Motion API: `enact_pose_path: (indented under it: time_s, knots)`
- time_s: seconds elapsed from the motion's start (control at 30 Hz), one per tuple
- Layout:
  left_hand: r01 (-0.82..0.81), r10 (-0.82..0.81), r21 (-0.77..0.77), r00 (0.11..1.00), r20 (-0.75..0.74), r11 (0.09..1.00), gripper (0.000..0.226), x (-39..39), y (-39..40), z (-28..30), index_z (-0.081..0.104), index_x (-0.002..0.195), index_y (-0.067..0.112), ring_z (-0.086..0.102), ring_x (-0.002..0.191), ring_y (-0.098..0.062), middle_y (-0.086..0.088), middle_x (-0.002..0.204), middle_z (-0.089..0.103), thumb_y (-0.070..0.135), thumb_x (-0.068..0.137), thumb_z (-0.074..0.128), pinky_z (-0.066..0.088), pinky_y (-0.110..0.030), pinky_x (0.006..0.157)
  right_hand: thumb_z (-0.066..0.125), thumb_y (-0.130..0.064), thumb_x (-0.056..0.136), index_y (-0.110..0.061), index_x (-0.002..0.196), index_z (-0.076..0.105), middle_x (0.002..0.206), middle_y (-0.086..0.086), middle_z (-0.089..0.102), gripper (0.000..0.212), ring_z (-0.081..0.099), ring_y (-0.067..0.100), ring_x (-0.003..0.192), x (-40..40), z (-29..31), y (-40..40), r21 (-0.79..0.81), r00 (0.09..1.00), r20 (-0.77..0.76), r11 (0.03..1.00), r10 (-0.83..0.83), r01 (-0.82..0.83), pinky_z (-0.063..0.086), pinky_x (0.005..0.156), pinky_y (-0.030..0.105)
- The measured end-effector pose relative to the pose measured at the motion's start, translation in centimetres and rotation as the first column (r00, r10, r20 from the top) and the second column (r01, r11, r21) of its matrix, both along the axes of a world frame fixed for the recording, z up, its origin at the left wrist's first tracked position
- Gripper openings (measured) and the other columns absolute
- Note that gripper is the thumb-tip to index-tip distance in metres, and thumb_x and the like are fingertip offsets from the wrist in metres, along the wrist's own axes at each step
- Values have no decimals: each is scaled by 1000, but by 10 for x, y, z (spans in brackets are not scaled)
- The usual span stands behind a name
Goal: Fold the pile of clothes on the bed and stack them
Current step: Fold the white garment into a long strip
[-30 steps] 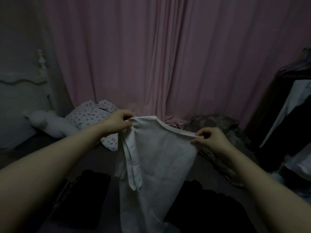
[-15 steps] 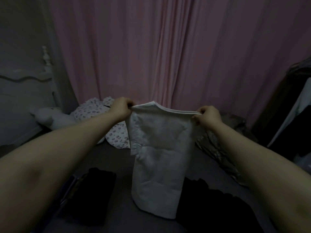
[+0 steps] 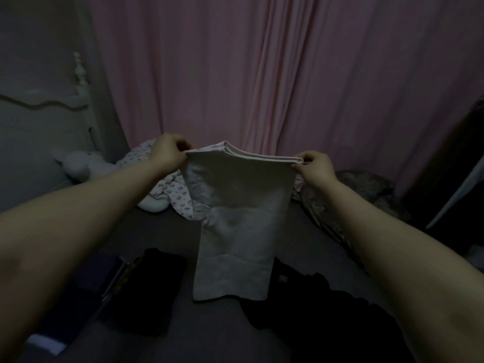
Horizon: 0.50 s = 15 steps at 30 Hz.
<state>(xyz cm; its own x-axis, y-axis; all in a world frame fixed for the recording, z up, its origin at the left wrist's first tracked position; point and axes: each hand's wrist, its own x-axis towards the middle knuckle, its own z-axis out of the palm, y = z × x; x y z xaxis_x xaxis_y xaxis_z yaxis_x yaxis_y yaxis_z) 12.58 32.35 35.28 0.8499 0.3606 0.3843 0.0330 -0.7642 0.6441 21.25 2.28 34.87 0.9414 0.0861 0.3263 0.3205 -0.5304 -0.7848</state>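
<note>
Near, 7 o'clock: folded dark stack on bed; loose dark clothes at 5. Centre: white garment hangs, hem near the bed. My left hand and right hand pinch its top corners. Risk: doubled layers slipping apart when lowered, skewing the fold. Far, 12: pink curtain.
</note>
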Motion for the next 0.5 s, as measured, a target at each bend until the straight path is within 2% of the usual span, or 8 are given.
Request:
enact_pose_path:
  time_s: [0.1,0.17,0.23,0.3,0.33,0.4,0.47,0.5]
  knots:
    - [131,-130,13,991,-44,991,22,-27,2,-17,71,96,9,61,93,-17,-2,96,67,-3,79,65,47,-24,76,67,-1,80,-5,92,69,84,6,62,13,56,14,79,-23,-14,-11,-35,999,-47,999,-19,18,44,68,20]
    - [239,-236,13,967,-92,971,26,-50,2,-33,69,96,16,61,89,-11,6,88,66,-4,79,67,42,-19,76,68,2,79,-1,93,69,82,8,63,15,54,12,72,-46,-27,-24,-37,995,-99,999,11,-15,43,59,10]
    - [354,-355,-40,919,-172,934,30,-74,3,-54,65,92,20,61,82,1,21,77,65,-6,78,68,43,-16,77,69,5,77,0,94,69,80,8,63,17,55,8,68,-71,-44,-39,-23,987,-147,997,63,-67,41,56,3]
    - [442,-460,-127,850,-258,888,30,-100,-1,-75,64,88,20,60,73,13,31,70,65,-7,77,68,42,-5,72,69,7,76,-1,92,69,75,6,63,18,56,-3,59,-97,-64,-52,-23,969,-223,994,103,-111,43,56,3]
    - [467,-500,-179,813,-299,866,29,-113,-4,-85,65,87,20,59,71,14,30,70,65,-7,78,68,43,-3,69,69,8,77,0,92,68,73,5,62,18,55,-6,53,-110,-75,-58,-8,951,-285,992,120,-128,44,56,4]
    - [514,-560,-224,737,-379,828,26,-141,-15,-105,67,87,18,59,69,10,18,73,68,-7,78,67,45,-5,67,67,10,77,1,89,66,71,7,60,16,57,1,54,-135,-95,-68,6,901,-407,987,151,-163,46,53,6]
    - [560,-585,-210,660,-472,801,24,-171,-28,-128,67,87,18,58,68,9,13,79,66,-4,79,67,46,-8,67,70,7,76,-3,81,67,68,6,61,12,56,11,61,-161,-114,-82,-70,846,-509,972,158,-224,47,53,11]
    - [576,-585,-200,625,-518,793,24,-188,-35,-142,66,87,19,58,69,10,12,81,64,-3,79,67,46,-8,67,73,3,75,-7,78,68,67,4,62,12,56,10,61,-175,-123,-91,-125,810,-564,953,160,-275,47,54,13]
